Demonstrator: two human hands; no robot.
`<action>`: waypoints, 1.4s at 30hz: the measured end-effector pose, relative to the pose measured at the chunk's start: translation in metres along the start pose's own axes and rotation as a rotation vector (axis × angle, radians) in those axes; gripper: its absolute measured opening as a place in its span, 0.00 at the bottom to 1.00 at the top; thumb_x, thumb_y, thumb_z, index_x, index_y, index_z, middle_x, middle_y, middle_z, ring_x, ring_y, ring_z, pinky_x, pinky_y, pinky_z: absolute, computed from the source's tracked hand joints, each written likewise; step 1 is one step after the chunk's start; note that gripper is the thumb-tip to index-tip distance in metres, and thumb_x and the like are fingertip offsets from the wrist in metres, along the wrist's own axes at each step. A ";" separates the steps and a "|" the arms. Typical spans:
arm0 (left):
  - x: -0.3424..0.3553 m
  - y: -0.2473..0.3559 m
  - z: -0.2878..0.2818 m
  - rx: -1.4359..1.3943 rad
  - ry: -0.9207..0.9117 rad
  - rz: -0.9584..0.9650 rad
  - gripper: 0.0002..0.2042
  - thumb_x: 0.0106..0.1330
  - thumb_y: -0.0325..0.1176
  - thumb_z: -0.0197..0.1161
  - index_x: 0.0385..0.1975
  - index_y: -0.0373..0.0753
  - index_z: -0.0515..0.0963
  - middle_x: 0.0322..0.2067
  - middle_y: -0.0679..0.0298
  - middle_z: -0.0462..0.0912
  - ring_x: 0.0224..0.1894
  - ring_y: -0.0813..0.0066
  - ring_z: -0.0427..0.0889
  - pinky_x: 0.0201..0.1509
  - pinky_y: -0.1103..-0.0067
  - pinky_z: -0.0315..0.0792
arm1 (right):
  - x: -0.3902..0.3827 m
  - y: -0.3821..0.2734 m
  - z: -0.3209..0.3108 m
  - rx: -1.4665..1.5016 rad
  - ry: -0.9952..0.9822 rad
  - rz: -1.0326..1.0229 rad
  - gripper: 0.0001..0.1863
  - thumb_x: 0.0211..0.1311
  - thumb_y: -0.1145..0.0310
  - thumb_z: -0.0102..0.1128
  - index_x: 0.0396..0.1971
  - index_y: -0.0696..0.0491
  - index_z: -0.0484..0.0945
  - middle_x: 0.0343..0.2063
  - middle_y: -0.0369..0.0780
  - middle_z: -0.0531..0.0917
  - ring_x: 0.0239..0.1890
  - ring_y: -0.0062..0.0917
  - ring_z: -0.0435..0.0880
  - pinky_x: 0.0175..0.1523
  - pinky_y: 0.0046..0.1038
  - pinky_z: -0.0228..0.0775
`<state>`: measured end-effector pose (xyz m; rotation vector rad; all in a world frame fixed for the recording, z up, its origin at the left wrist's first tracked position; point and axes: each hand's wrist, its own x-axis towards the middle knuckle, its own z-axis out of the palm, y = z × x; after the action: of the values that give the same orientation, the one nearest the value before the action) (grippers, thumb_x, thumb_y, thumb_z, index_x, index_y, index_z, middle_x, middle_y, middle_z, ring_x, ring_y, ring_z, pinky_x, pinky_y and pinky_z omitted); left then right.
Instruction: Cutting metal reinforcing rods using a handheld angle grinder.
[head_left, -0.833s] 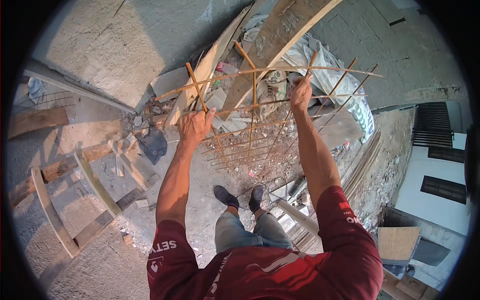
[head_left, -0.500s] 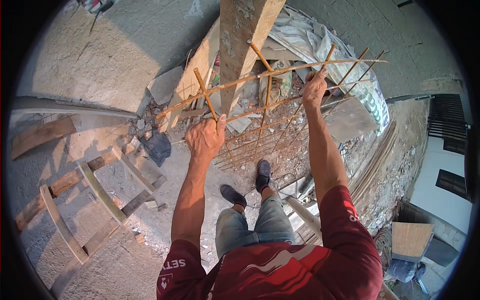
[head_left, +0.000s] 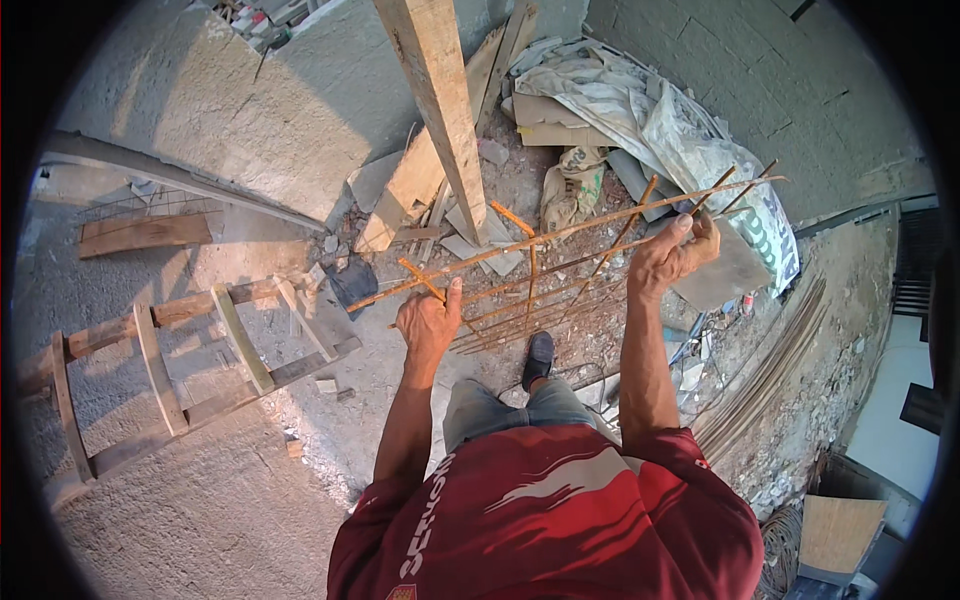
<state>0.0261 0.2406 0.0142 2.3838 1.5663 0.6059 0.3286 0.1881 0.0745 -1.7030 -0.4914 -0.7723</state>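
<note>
A rusty rebar grid point(head_left: 532, 277) of crossed bars is held up in front of me, its far long bar sloping up to the right. My left hand point(head_left: 428, 322) is closed around its left part, by a thick short bar end, thumb pointing up. At the right part, my right hand point(head_left: 675, 258) is closed on the grid beside a crossing bar, with the fingers partly hidden behind the palm. The grid's lower bars hang over the rubble near my shoe point(head_left: 538, 360).
Beyond the grid, a wooden post point(head_left: 440, 100) leans among boards. A wooden ladder point(head_left: 205, 398) lies at left. Plastic sheeting point(head_left: 640, 120) and a sack point(head_left: 573, 190) are at the back. Long thin rods point(head_left: 765, 370) lie at right; rubble covers the ground.
My right hand has shifted rightward along the grid to another crossing bar. My left hand keeps its hold. The grid sits lower in the picture, and the view has turned.
</note>
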 end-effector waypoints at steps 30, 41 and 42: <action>-0.061 0.022 -0.003 -0.033 -0.026 0.146 0.32 0.68 0.57 0.47 0.14 0.33 0.79 0.15 0.51 0.78 0.17 0.56 0.79 0.23 0.64 0.70 | -0.002 -0.042 -0.077 0.115 -0.938 -0.615 0.29 0.69 0.49 0.39 0.12 0.51 0.72 0.12 0.41 0.73 0.21 0.38 0.73 0.32 0.36 0.57; -0.040 0.019 -0.003 0.074 -0.132 -0.013 0.31 0.67 0.56 0.47 0.15 0.35 0.80 0.17 0.49 0.79 0.20 0.53 0.79 0.26 0.63 0.70 | -0.079 0.014 -0.104 0.130 -0.683 -0.245 0.07 0.59 0.76 0.54 0.38 0.57 0.71 0.41 0.47 0.73 0.47 0.41 0.71 0.53 0.42 0.62; -0.034 0.019 -0.003 0.085 -0.129 -0.021 0.30 0.67 0.56 0.47 0.15 0.35 0.80 0.17 0.49 0.79 0.20 0.53 0.79 0.27 0.63 0.71 | -0.080 0.012 -0.094 0.108 -0.811 -0.422 0.09 0.59 0.74 0.54 0.40 0.56 0.71 0.42 0.46 0.73 0.48 0.41 0.71 0.57 0.43 0.59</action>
<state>0.0284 0.2017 0.0170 2.4104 1.5898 0.3806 0.2586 0.1006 0.0216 -1.7877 -1.4546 -0.2933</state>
